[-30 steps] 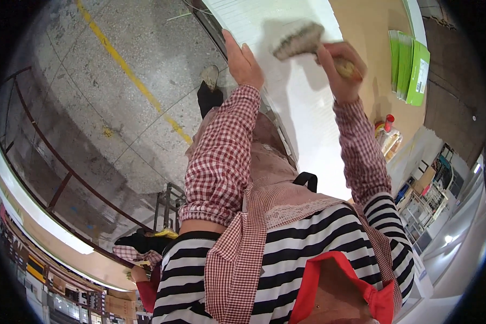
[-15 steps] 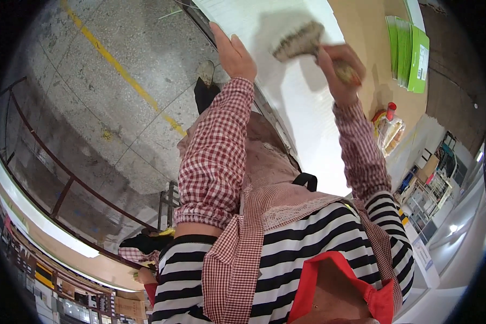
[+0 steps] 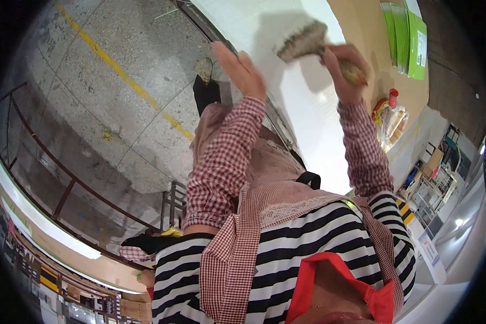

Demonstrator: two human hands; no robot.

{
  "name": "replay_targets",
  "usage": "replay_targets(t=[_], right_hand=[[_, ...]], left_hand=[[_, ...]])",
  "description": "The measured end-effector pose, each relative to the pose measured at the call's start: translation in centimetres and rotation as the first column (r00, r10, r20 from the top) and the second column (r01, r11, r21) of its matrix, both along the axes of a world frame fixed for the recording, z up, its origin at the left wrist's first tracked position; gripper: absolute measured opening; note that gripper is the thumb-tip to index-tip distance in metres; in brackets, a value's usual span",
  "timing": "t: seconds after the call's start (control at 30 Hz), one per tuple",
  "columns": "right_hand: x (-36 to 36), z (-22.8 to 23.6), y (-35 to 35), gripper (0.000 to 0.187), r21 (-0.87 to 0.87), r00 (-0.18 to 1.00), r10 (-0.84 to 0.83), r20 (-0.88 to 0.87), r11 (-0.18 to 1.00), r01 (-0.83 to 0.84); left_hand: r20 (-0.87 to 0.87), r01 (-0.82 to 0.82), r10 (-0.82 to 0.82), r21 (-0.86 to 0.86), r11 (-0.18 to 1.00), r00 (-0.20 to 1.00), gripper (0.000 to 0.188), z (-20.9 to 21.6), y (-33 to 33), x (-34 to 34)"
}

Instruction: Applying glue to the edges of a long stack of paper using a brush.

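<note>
A tan desk (image 3: 362,29) bends along the upper right, and a long white sheet (image 3: 321,135) covers its near side up to the edge. Over that sheet is a broad, pale-bristled brush (image 3: 306,42); whether its bristles touch the surface, I cannot tell. The right hand (image 3: 348,70) is closed around the brush's handle. The left hand (image 3: 242,71), blurred, is open and holds nothing, its fingers together and its thumb apart, near the desk's edge. Green packs (image 3: 413,43) lie overlapping on the tan part, with a clear plastic bag (image 3: 395,127) and a red cap (image 3: 393,94) nearer the body. To the left spreads a grey speckled floor (image 3: 140,48) with a yellow line (image 3: 113,63); beyond it runs a brown metal rail (image 3: 40,137). A cluttered rack (image 3: 437,175) stands far right.
</note>
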State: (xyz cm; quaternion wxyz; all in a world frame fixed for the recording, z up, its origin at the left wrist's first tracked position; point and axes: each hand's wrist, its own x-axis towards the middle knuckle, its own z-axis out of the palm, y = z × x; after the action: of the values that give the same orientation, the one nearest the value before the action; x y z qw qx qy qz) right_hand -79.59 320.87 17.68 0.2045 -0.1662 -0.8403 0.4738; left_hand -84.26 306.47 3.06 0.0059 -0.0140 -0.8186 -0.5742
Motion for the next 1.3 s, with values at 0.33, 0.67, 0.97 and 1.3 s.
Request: replay_targets(t=[0.33,0.67,0.97,1.3], right_hand=[[9.1,0.2,-0.3,0.007,0.186,0.968,0.083,0.235,0.974,-0.129],[5.6,-1.5,1.4,0.006,0.156,0.994,0.103,0.026,0.982,-0.106],[15.2,2.9,1.2,0.01,0.104,0.973,-0.097,0.208,0.992,0.076],[0.5,0.7,1.0,0.009,-0.221,0.991,-0.044,-0.129,0.975,0.014]], left_hand=[[0.021,0.059,-0.062,0.092,0.994,0.998,0.055,-0.4,0.3,1.9],[0.044,0.068,-0.073,0.097,0.993,0.996,0.057,0.1,1.5,2.4],[0.008,0.023,-0.024,0.081,0.996,1.0,0.056,0.7,1.2,2.2],[0.12,-0.002,-0.007,0.08,0.997,0.993,0.054,1.8,0.1,2.2]])
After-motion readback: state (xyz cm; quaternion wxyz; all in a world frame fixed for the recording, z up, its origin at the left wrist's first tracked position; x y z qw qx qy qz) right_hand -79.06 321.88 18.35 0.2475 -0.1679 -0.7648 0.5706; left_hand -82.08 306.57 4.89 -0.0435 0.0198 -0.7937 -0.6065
